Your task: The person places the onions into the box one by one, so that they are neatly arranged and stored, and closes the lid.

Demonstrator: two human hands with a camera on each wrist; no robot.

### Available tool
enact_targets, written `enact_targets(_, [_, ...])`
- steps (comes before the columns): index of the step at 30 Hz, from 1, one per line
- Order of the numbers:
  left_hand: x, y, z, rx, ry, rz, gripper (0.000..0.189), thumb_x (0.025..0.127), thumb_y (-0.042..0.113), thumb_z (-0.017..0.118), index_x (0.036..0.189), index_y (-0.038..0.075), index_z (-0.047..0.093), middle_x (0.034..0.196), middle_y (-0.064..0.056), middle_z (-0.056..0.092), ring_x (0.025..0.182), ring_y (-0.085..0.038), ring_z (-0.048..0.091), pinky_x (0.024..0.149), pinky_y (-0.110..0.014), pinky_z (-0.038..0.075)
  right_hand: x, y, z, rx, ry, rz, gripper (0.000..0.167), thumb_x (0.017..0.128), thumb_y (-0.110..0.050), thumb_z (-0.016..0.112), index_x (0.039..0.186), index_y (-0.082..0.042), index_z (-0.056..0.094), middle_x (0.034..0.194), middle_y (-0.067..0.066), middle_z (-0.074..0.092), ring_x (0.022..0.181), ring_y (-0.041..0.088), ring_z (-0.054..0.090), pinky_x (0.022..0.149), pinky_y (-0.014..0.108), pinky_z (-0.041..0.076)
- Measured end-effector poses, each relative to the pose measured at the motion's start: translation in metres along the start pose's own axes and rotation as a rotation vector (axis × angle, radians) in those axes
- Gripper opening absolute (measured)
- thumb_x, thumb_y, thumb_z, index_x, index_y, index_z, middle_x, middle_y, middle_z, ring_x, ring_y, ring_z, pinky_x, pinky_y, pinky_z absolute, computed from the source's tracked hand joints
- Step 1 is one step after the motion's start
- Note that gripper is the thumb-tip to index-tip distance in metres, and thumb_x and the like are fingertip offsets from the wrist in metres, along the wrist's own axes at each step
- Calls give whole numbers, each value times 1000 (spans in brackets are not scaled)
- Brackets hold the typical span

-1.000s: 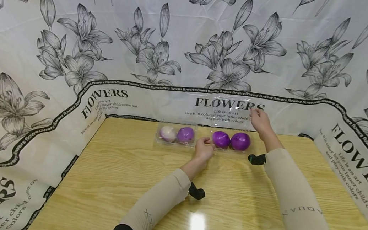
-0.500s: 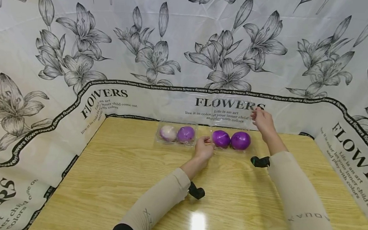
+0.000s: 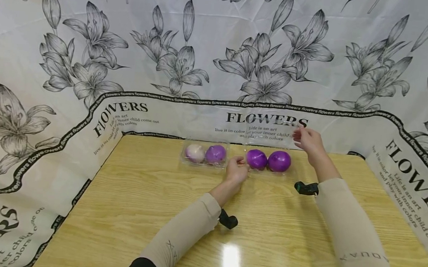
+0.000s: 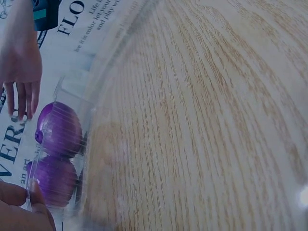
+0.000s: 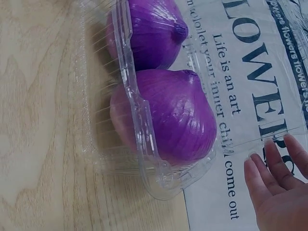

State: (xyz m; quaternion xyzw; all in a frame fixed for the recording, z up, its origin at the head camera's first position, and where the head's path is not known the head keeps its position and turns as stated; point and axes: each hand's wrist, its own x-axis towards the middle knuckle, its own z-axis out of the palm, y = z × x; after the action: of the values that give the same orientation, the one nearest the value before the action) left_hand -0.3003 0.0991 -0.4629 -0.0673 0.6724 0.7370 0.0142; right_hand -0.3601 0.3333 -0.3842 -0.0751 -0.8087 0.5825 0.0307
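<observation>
Two purple onions [image 5: 173, 115] sit side by side in a clear plastic box [image 5: 144, 130] with its lid raised at the back. My left hand [image 3: 237, 170] is at the box's left end; in the left wrist view its thumb and fingers [image 4: 37, 195] pinch the rim. My right hand [image 3: 309, 146] is by the right edge of the raised lid [image 3: 268, 127], beyond the onions. In the right wrist view its fingers [image 5: 274, 163] reach out fairly straight, tips right at the thin lid edge, not curled round it.
Left of my left hand stands another clear plastic box [image 3: 185, 158], holding a whitish-purple onion [image 3: 195, 153] and a purple onion [image 3: 216, 154]. Both boxes are near the back of the wooden table [image 3: 150, 195]. Behind rises a flower-printed cloth [image 3: 185, 119].
My right hand has shifted slightly right, its forearm swinging outward to the right. My left hand keeps its pinch on the box, and the onions have stayed in place.
</observation>
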Motion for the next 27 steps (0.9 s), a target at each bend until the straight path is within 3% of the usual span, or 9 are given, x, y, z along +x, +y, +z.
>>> enact_targets(8, [-2,0,0,-4,3,-3,46,90,-14,61,135,-10,54,117,-15,59,90,-19,63,79,-28,62,-6,4,-5,107,-69,6,64,112,-39,29,150,12,33,150,27,39,141,40,39,119,41,40])
enact_targets(11, [-2,1,0,2,2,-6,47,90,-14,61,136,-9,54,116,-14,59,90,-20,63,78,-28,61,-9,3,-10,151,-131,31,60,112,-35,31,152,11,31,142,20,45,139,35,40,120,40,39])
enact_targets(15, [-2,3,0,0,1,-6,48,90,-15,60,137,-10,52,118,-15,59,94,-26,65,85,-37,62,-13,1,-18,213,-208,80,43,111,-27,40,142,4,42,128,6,49,125,22,49,120,39,38])
enact_targets(18, [-1,4,0,-14,-1,-7,48,90,-16,59,138,-11,51,120,-18,58,97,-28,66,90,-43,61,-16,1,-22,207,-245,91,33,111,-22,44,134,2,45,129,4,49,114,13,54,120,39,38])
enact_targets(21, [0,4,0,-21,-1,-10,49,90,-16,59,138,-11,51,120,-18,58,95,-26,65,91,-44,61,-20,3,-23,160,-268,85,40,111,-18,43,142,6,41,136,8,45,112,11,54,119,39,40])
enact_targets(27, [-1,3,1,-23,-6,-4,48,90,-17,58,137,-12,51,117,-18,59,95,-26,65,90,-44,61,-31,15,-22,48,-295,68,46,109,-8,41,150,10,33,155,24,31,134,29,43,117,35,43])
